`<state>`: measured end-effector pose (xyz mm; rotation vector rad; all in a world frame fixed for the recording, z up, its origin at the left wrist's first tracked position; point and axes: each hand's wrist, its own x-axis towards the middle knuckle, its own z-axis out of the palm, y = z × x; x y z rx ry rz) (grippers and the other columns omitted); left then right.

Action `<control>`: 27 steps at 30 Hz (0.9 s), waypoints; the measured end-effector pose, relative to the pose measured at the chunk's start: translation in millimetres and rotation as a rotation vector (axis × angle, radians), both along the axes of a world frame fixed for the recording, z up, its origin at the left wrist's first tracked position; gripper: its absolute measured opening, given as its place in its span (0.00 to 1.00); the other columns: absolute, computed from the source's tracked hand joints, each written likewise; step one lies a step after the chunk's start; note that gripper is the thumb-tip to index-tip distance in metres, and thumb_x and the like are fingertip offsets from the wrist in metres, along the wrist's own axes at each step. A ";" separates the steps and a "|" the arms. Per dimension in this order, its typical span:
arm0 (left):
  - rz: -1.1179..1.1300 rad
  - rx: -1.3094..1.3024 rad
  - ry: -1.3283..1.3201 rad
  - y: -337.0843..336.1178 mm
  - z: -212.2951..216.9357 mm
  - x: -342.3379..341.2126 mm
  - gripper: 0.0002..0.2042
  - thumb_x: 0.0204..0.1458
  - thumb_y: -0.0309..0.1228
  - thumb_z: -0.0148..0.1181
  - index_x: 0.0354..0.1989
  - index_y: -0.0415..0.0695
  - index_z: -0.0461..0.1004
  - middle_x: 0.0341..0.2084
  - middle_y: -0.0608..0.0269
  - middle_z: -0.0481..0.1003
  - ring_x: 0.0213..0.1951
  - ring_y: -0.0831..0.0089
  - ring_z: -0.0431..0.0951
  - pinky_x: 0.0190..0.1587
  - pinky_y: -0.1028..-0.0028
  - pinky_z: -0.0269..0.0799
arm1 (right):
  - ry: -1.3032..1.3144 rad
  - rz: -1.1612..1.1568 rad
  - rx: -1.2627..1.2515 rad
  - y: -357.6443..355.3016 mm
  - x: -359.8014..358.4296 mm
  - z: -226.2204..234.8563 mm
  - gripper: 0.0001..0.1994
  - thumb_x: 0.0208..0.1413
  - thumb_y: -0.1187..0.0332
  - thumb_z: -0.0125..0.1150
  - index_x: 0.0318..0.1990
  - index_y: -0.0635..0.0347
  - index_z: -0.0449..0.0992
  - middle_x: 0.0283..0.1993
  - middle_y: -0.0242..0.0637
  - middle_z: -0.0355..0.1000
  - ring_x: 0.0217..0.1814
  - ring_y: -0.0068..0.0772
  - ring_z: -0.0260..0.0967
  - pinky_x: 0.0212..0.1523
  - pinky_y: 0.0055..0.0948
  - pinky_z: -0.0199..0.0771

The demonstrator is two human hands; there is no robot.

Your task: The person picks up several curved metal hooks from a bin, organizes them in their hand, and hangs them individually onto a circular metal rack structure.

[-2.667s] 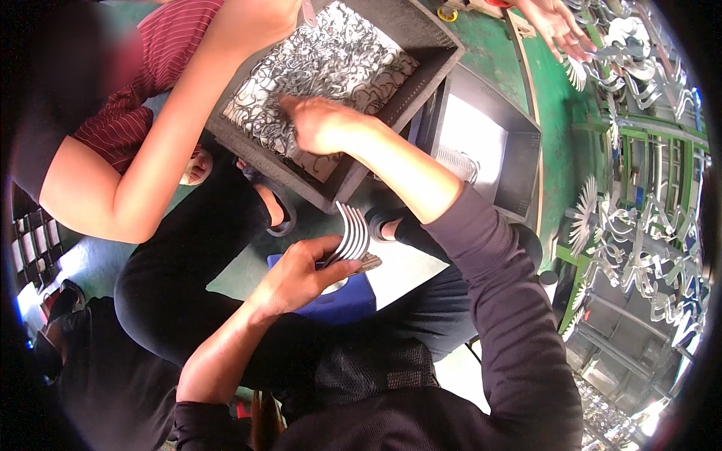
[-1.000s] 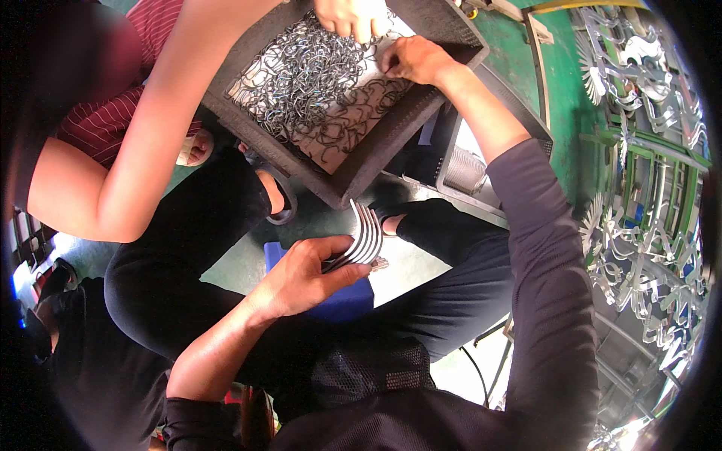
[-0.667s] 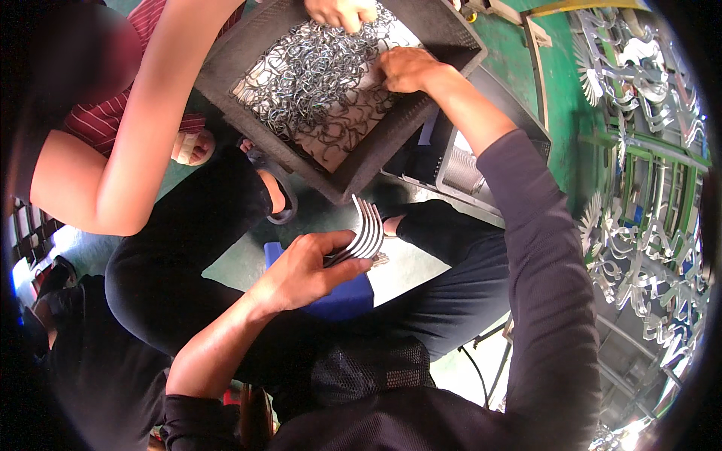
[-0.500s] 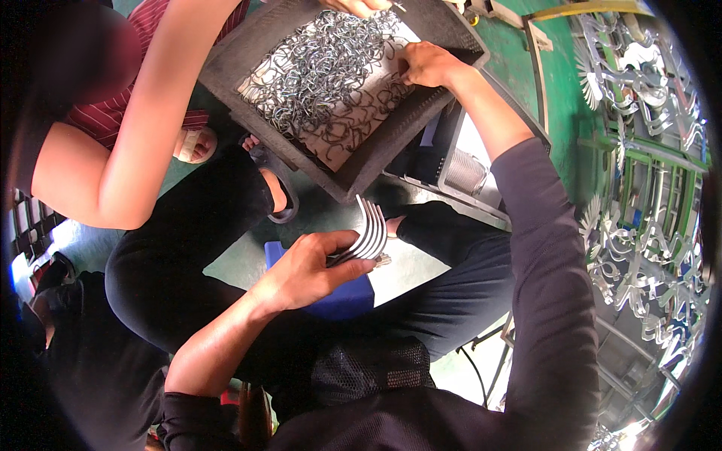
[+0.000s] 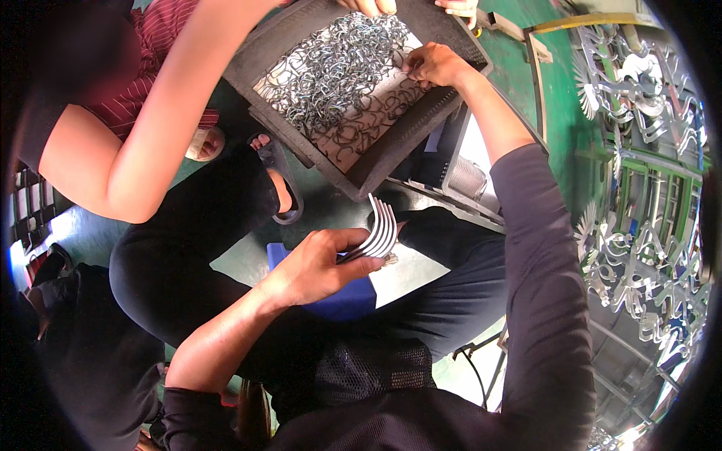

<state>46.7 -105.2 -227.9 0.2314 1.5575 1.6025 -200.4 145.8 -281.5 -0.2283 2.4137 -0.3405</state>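
At the near centre, the left hand [image 5: 323,264] clamps a stack of curved metal strips [image 5: 385,231] between thumb and fingers, its forearm [image 5: 222,334] angled in from the near left. Farther and to the right, the right hand [image 5: 440,66] reaches into the dark crate [image 5: 410,139], fingertips drawn together beside the wire hooks [image 5: 347,68]; whether they grip one cannot be told.

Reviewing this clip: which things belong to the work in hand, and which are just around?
In the work:
curved metal pieces, held in the left hand
loose metal hooks, beside the right hand
dark box holding the hooks

Just around, apparently:
blue object
yellow bar
shiny metal parts
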 end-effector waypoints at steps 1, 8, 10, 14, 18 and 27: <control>0.001 0.011 0.005 0.1 0.4 0.0 0.13 0.51 0.36 0.58 0.37 0.38 0.73 0.20 0.57 0.70 0.24 0.75 0.66 0.31 0.72 0.64 | 0.012 -0.046 0.009 -7.0 8.2 15.1 0.09 0.48 0.70 0.61 0.38 0.58 0.77 0.28 0.34 0.75 0.27 0.21 0.74 0.26 0.22 0.72; 0.085 0.047 0.016 3.1 -3.1 9.0 0.11 0.52 0.33 0.57 0.38 0.37 0.73 0.22 0.57 0.72 0.26 0.78 0.67 0.32 0.73 0.65 | -0.186 -0.357 -0.391 -4.0 36.2 57.9 0.14 0.50 0.62 0.63 0.40 0.60 0.75 0.34 0.32 0.76 0.32 0.22 0.75 0.27 0.16 0.70; 0.105 0.123 0.009 6.1 0.6 6.8 0.10 0.53 0.29 0.56 0.40 0.35 0.71 0.27 0.61 0.74 0.30 0.81 0.69 0.36 0.76 0.67 | -0.222 -0.422 -0.499 1.3 50.5 72.1 0.14 0.50 0.61 0.63 0.40 0.61 0.73 0.36 0.35 0.76 0.34 0.22 0.75 0.29 0.13 0.69; 0.132 0.199 0.021 12.8 3.7 5.8 0.10 0.54 0.25 0.54 0.43 0.35 0.69 0.33 0.65 0.75 0.37 0.82 0.71 0.42 0.78 0.67 | -0.230 -0.498 -0.697 17.1 88.7 95.8 0.13 0.50 0.62 0.63 0.37 0.60 0.73 0.36 0.37 0.76 0.36 0.26 0.76 0.31 0.15 0.72; 0.180 0.258 0.126 19.0 -3.1 10.3 0.10 0.53 0.24 0.55 0.44 0.37 0.69 0.33 0.64 0.76 0.37 0.80 0.73 0.44 0.77 0.68 | -0.211 -0.580 -0.926 26.9 149.7 108.1 0.12 0.51 0.64 0.61 0.38 0.61 0.74 0.37 0.37 0.76 0.37 0.25 0.75 0.34 0.16 0.72; 0.206 0.133 0.434 29.2 -10.9 19.8 0.13 0.50 0.21 0.57 0.45 0.36 0.71 0.37 0.60 0.76 0.41 0.78 0.74 0.45 0.76 0.69 | -0.178 -0.905 -1.157 5.9 261.3 103.9 0.11 0.51 0.70 0.61 0.40 0.66 0.75 0.43 0.40 0.73 0.46 0.29 0.70 0.51 0.29 0.69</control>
